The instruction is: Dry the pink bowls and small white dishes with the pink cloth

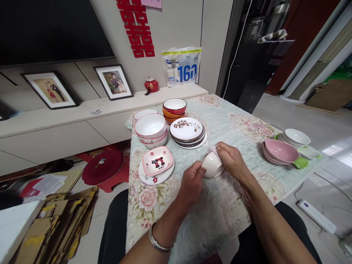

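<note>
A small white bowl is tilted on its side above the front middle of the table. My left hand grips its near left edge, thumb against the wall and fingers curled. On the far right side, my right hand is closed around a pale pinkish cloth pressed to the bowl; most of the cloth is hidden by the fingers. Left of my hands, a pink-rimmed cat dish rests on a white plate. Behind them is a stack of flower-patterned plates.
Red-rimmed white bowls and red and orange bowls stand stacked at the back left. Pink leaf-shaped bowls and small white bowls sit near the right edge. A floral tablecloth covers the table. Flattened cardboard lies on the floor, left.
</note>
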A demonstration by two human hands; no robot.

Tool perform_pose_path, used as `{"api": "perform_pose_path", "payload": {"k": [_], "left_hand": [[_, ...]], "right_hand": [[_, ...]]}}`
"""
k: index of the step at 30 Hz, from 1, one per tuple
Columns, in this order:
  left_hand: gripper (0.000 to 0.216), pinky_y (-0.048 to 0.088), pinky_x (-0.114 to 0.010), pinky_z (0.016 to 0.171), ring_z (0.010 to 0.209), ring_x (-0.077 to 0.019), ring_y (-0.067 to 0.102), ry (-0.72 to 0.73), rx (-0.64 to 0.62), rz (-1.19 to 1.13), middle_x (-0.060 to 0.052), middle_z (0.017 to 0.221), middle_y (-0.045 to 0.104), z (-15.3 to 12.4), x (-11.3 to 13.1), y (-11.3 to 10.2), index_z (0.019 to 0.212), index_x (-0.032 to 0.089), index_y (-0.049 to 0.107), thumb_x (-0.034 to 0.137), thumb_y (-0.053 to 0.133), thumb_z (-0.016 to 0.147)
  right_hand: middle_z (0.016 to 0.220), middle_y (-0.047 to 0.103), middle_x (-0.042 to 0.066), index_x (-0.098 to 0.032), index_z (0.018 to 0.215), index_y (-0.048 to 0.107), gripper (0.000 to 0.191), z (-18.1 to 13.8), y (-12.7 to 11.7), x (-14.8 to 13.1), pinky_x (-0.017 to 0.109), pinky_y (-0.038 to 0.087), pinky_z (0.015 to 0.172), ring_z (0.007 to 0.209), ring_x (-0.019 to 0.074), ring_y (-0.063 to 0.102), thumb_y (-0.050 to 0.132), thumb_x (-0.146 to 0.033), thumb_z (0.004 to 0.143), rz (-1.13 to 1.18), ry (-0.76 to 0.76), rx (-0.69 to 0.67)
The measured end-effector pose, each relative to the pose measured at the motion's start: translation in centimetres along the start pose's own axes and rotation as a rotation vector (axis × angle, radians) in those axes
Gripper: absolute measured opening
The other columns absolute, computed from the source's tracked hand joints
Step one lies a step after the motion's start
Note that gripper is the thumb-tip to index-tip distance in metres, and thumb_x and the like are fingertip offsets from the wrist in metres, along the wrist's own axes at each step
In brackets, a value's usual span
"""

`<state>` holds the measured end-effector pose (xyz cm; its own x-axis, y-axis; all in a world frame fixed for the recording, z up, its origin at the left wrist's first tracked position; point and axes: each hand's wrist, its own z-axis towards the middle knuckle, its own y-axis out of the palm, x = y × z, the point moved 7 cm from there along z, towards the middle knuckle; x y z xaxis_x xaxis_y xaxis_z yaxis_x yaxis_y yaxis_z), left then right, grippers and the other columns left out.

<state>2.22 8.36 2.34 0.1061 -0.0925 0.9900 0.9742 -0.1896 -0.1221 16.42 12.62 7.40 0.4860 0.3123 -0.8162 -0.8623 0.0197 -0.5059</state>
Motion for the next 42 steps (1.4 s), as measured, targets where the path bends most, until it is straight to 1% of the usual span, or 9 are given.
{"api": "perform_pose_path", "payload": {"k": [3,6,12,19,25,29,34,39,42], "left_hand": [[0.025,0.034,-0.027,0.068,0.070,-0.0144,0.041,0.026,0.001,-0.016,0.002,0.070,0.047,-0.1,0.3,0.1,0.076,0.018,0.054,0.037,0.048,0.091],[0.025,0.035,-0.027,0.068,0.071,-0.0147,0.042,0.046,0.007,-0.021,0.002,0.072,0.050,-0.2,0.6,0.2,0.077,0.018,0.055,0.039,0.049,0.091],[0.023,0.033,-0.027,0.066,0.069,-0.0147,0.041,-0.006,0.011,0.057,0.002,0.069,0.047,-0.2,0.5,-0.1,0.076,0.018,0.054,0.034,0.046,0.090],[0.023,0.032,-0.027,0.064,0.067,-0.0145,0.041,0.012,0.000,0.053,0.002,0.068,0.047,-0.3,0.9,-0.1,0.076,0.018,0.053,0.034,0.046,0.091],[0.026,0.034,-0.026,0.067,0.071,-0.0136,0.043,0.018,-0.139,-0.066,0.002,0.074,0.050,-0.5,0.6,1.3,0.087,0.016,0.060,0.042,0.057,0.089],[0.026,0.033,-0.025,0.066,0.071,-0.0128,0.040,0.045,-0.156,-0.092,0.003,0.074,0.047,-0.4,0.5,1.5,0.081,0.016,0.056,0.042,0.059,0.087],[0.027,0.027,-0.025,0.060,0.065,-0.0115,0.033,0.015,-0.100,-0.039,0.005,0.066,0.037,-0.4,1.0,0.8,0.072,0.018,0.047,0.039,0.056,0.088],[0.023,0.030,-0.025,0.063,0.066,-0.0118,0.035,0.052,-0.095,-0.050,0.005,0.067,0.042,-0.4,1.2,0.8,0.076,0.018,0.052,0.037,0.057,0.087],[0.025,0.031,-0.025,0.064,0.066,-0.0118,0.036,0.078,-0.068,-0.069,0.005,0.068,0.044,-0.4,1.1,0.7,0.078,0.017,0.053,0.040,0.057,0.088]], "right_hand": [[0.071,0.055,0.003,-0.021,0.069,0.047,0.026,-0.9,1.0,-3.9,0.033,0.035,0.068,0.070,0.0183,0.049,0.039,-0.028,0.093,-0.287,-0.230,-0.032],[0.072,0.056,0.004,-0.021,0.069,0.047,0.025,-1.2,1.4,-4.8,0.034,0.035,0.072,0.073,0.0195,0.050,0.040,-0.026,0.092,-0.377,-0.317,-0.039],[0.059,0.037,-0.003,-0.023,0.063,0.032,0.032,0.0,-0.4,0.5,0.029,0.030,0.055,0.056,0.0141,0.039,0.035,-0.030,0.094,-0.053,-0.049,0.017],[0.060,0.039,-0.003,-0.023,0.062,0.038,0.033,-0.2,-0.3,0.1,0.028,0.028,0.053,0.057,0.0137,0.038,0.042,-0.037,0.091,0.051,-0.048,-0.002],[0.052,0.034,-0.005,-0.024,0.057,0.037,0.028,0.1,0.5,5.1,0.028,0.028,0.045,0.047,0.0120,0.030,0.056,-0.037,0.074,0.566,0.376,0.116],[0.052,0.038,-0.005,-0.024,0.061,0.043,0.020,0.1,1.5,6.8,0.028,0.032,0.046,0.047,0.0126,0.034,0.056,-0.035,0.069,0.632,0.487,0.168],[0.056,0.037,-0.005,-0.022,0.059,0.039,0.029,0.0,0.5,4.1,0.026,0.030,0.050,0.051,0.0115,0.034,0.052,-0.036,0.081,0.400,0.324,0.114],[0.065,0.048,0.000,-0.021,0.064,0.043,0.029,-0.8,0.8,-2.8,0.030,0.032,0.063,0.064,0.0153,0.045,0.043,-0.031,0.091,-0.151,-0.156,-0.017],[0.068,0.053,0.003,-0.020,0.066,0.046,0.025,-1.4,1.9,-4.9,0.034,0.033,0.073,0.073,0.0188,0.048,0.043,-0.023,0.090,-0.415,-0.329,-0.025]]}}
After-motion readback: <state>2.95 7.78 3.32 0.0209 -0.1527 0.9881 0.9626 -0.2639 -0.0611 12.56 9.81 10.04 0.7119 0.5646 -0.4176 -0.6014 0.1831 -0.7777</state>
